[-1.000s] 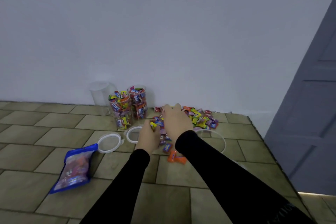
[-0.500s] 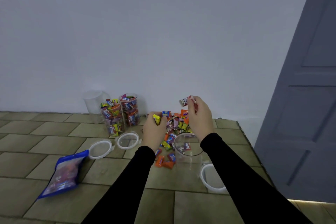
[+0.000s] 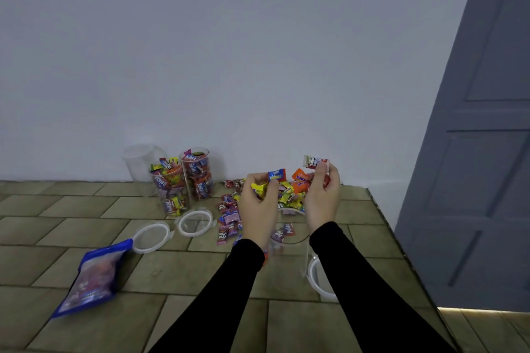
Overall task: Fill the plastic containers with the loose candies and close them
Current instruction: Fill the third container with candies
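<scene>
Tiled floor (image 3: 86, 209) | both hands gripping candies | wall close behind pile (image 3: 232, 203)

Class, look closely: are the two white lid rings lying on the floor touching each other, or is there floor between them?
Apart. The head view shows floor tile between the nearer lid ring and the farther lid ring.

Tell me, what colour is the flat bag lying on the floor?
Blue around the edges, with a purplish, blurry picture on the front. The bag shows best in the head view, at lower left.
</scene>
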Tool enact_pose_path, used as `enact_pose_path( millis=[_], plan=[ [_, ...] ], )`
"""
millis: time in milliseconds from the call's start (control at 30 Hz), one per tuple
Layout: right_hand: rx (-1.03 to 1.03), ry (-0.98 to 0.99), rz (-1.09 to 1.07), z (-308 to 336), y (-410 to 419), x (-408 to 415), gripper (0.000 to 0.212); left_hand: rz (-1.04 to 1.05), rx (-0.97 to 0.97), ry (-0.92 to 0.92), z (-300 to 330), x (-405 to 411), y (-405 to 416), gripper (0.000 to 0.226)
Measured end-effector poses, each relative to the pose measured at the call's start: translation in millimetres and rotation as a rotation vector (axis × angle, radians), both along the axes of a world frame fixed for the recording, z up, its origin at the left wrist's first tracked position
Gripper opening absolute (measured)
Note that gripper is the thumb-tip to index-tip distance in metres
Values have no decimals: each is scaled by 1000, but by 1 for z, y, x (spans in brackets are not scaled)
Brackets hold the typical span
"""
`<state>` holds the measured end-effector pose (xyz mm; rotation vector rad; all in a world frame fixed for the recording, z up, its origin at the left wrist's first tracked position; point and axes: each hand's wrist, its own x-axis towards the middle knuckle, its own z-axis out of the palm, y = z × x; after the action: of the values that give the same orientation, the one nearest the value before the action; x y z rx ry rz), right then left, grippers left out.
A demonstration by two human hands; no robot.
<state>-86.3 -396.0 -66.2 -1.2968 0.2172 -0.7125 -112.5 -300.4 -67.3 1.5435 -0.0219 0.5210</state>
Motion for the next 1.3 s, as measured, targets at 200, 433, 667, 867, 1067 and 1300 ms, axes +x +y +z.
enact_pose_path(
  millis=[200,433,667,867,1067,1300],
  plan=[
    [30,52,-3,-3,4,6,24,-31,30,-29,-1,1,1,24],
    [-69,54,16,-3,8,6,25,-101,80,-5,-1,5,4,18],
    [-126,49,29,-1,7,0,26,-163,106,-18,-3,3,3,19],
    [-142,68,18,-2,8,-1,27,-213,35,-23,-5,2,4,14],
    [-150,59,22,-1,8,-3,27,-227,-62,-64,-7,2,4,9],
    [-147,34,13,0,9,-5,28,-220,-263,-75,-14,-1,4,19]
  ],
)
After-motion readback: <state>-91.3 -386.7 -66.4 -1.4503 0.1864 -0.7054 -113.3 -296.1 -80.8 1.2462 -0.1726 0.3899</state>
